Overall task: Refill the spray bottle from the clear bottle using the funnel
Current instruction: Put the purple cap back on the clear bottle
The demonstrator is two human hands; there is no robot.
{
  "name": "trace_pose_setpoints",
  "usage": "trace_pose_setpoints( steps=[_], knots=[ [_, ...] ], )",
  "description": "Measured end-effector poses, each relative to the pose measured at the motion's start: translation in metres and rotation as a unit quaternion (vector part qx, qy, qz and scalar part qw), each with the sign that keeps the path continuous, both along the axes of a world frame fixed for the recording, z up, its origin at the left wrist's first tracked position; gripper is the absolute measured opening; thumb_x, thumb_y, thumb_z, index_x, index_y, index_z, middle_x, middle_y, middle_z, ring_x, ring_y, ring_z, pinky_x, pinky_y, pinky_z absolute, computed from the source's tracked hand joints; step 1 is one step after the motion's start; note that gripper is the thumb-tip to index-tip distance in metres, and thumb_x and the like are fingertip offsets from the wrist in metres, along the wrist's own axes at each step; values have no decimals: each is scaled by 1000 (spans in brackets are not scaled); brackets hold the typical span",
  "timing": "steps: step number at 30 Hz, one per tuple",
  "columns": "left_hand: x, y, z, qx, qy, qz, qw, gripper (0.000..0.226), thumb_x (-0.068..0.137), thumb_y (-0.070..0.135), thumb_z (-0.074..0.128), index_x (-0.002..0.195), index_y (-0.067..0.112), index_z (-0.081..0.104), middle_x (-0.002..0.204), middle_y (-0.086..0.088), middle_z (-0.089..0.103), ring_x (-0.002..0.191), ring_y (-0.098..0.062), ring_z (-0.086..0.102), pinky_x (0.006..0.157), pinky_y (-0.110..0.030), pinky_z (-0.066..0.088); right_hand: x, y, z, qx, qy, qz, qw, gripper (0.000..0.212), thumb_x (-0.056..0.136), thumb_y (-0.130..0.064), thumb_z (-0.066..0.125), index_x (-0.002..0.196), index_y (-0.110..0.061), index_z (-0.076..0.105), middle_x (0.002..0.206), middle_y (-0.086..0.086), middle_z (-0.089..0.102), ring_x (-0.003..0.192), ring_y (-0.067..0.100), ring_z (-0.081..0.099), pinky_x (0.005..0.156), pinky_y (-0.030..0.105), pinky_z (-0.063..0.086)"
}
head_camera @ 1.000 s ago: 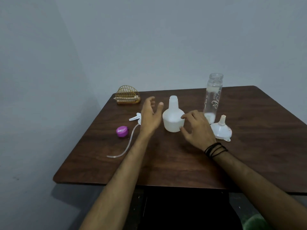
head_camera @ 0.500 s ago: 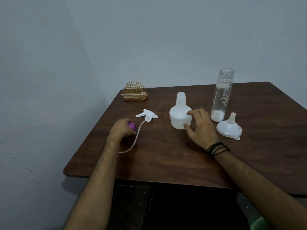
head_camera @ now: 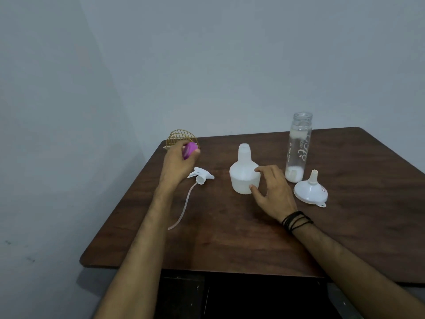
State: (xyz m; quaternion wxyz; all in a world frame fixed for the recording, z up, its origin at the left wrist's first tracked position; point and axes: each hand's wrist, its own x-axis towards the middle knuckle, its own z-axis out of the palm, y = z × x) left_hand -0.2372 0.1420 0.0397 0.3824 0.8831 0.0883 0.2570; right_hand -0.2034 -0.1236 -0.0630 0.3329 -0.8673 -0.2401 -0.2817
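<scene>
Lifted off the counter (head_camera: 230, 238) since half a second ago, the purple cap (head_camera: 190, 150) sits pinched in the left hand (head_camera: 179, 161) at far left. Right hand (head_camera: 272, 192) touches the uncapped spray bottle (head_camera: 244, 174) with loosely spread fingers (head_camera: 261, 169); clear bottle (head_camera: 298, 150) and funnel (head_camera: 310, 191) stand right of it

Left hand (head_camera: 178, 161) raised, fingers curled; right hand (head_camera: 272, 193) low, fingers spread.
</scene>
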Motion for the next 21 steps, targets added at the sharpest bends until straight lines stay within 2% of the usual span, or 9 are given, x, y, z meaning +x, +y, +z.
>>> trace_pose_setpoints(
  steps=[2, 5, 9, 12, 14, 17, 19, 21],
  knots=[
    [4, -22, 16, -9, -19, -59, 998, 42, 93, 39, 66, 130, 20, 60, 114, 6, 63, 99, -8, 61, 74, -10, 41, 0, 0, 1, 13, 10, 4, 1000, 48, 81, -28, 74, 123, -16, 54, 118, 2, 54, 106, 18, 54, 85, 34, 53],
    [15, -55, 30, 24, -30, -124, 992, 45, 94, 42, 64, 134, 22, 56, 118, 2, 59, 102, -11, 59, 76, -15, 44, 2, -3, 6, 38, 19, 6, 999, 52, 82, -30, 74, 127, -15, 51, 122, 1, 53, 108, 16, 54, 89, 34, 53],
    [36, -99, 47, 66, -29, -188, 979, 48, 95, 42, 63, 138, 23, 51, 121, 3, 51, 106, -12, 54, 75, -13, 41, 8, -13, 25, 79, -36, -19, 996, 51, 83, -31, 73, 126, -15, 52, 124, 0, 53, 108, 11, 53, 91, 32, 52],
    [54, -130, 62, 77, -35, -224, 971, 45, 96, 41, 63, 136, 22, 53, 120, -2, 55, 100, -12, 55, 76, -14, 41, 20, -26, 54, 126, -117, -89, 981, 52, 81, -32, 75, 123, -13, 52, 122, 4, 52, 111, 16, 49, 94, 27, 43],
    [67, -148, 68, 87, -34, -241, 966, 46, 95, 41, 64, 135, 19, 55, 120, -5, 58, 99, -14, 56, 81, -20, 41, 29, -37, 75, 151, -139, -159, 966, 59, 77, -37, 76, 124, -12, 49, 124, 6, 51, 113, 21, 47, 95, 29, 39],
    [86, -172, 75, 106, -27, -263, 959, 47, 94, 40, 65, 134, 18, 56, 120, -8, 58, 99, -16, 56, 84, -24, 43, 44, -53, 100, 175, -60, -215, 959, 80, 71, -45, 80, 134, -11, 43, 135, 6, 47, 127, 24, 44, 102, 37, 34],
    [98, -183, 80, 122, -17, -270, 955, 48, 94, 41, 66, 135, 18, 55, 121, -8, 58, 101, -19, 57, 87, -27, 47, 57, -62, 111, 170, 46, -202, 963, 94, 69, -47, 82, 143, -9, 37, 143, 9, 46, 134, 26, 43, 108, 42, 34],
    [109, -192, 84, 147, 1, -278, 949, 49, 93, 40, 67, 135, 16, 56, 123, -10, 59, 103, -21, 58, 91, -31, 50, 68, -70, 119, 165, 142, -164, 962, 97, 70, -46, 83, 146, -9, 35, 143, 9, 50, 131, 27, 49, 107, 44, 40]
  ],
)
